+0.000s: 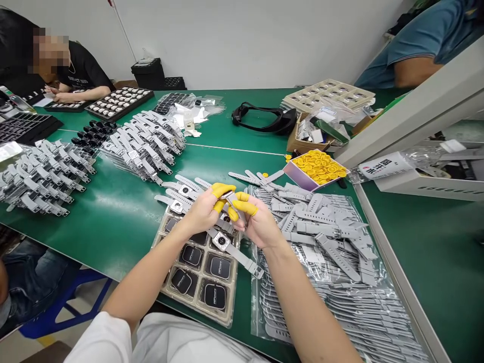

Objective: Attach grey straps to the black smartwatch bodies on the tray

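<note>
Pinching together over the near middle of the green tabletop [113,217], the left hand [202,209] and right hand [257,224] meet on one small grey watch strap piece [231,197], held between yellow-capped fingertips [245,206]. Both hands are closed on that piece, the left thumb and forefinger on its upper end, the right fingers under and beside it.

Just below the hands lies a clear tray of dark square watch bodies [200,269], reaching toward the near edge. A finished grey watch [227,244] lies across the tray's top right, its strap running out toward the right. More assembled watches [181,194] lie just beyond the left hand. To the right, a heap of loose grey straps [325,227] rests on clear plastic bags [340,307] of more straps. Farther right stands a small box of yellow finger cots [317,169]. Rows of finished watches [143,143] fill the left part of the tabletop, and another person [75,75] works at the far left corner.
</note>
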A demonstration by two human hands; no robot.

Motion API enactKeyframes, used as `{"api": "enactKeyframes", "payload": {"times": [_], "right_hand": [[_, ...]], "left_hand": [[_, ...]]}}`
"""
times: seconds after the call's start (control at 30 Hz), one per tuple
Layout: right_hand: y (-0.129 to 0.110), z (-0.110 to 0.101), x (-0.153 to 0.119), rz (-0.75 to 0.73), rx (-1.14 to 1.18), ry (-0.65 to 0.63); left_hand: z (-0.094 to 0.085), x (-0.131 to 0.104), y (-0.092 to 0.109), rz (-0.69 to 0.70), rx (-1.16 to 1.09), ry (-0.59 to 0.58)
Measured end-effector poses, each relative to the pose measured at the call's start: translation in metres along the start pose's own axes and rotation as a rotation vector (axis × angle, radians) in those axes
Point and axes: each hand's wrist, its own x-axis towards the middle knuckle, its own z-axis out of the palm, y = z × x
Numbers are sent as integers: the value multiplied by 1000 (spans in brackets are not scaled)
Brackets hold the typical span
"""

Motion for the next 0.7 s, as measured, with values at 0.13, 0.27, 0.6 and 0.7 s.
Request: {"api": "enactKeyframes", "payload": {"times": [0.13, 0.27, 0.6, 0.7], "right_hand": [[-1, -3, 1, 42, 66, 32], [-2, -7, 1, 88, 52, 20], [-6, -8, 0, 117, -30, -25], [-4, -5, 1, 71, -24, -7]], "left_hand": [[-3, -1, 2, -22, 1, -71], [-7, -1, 4, -40, 26, -108], [-12, 0, 3, -47, -5, -177], [-11, -1, -1, -101, -105, -131]]}}
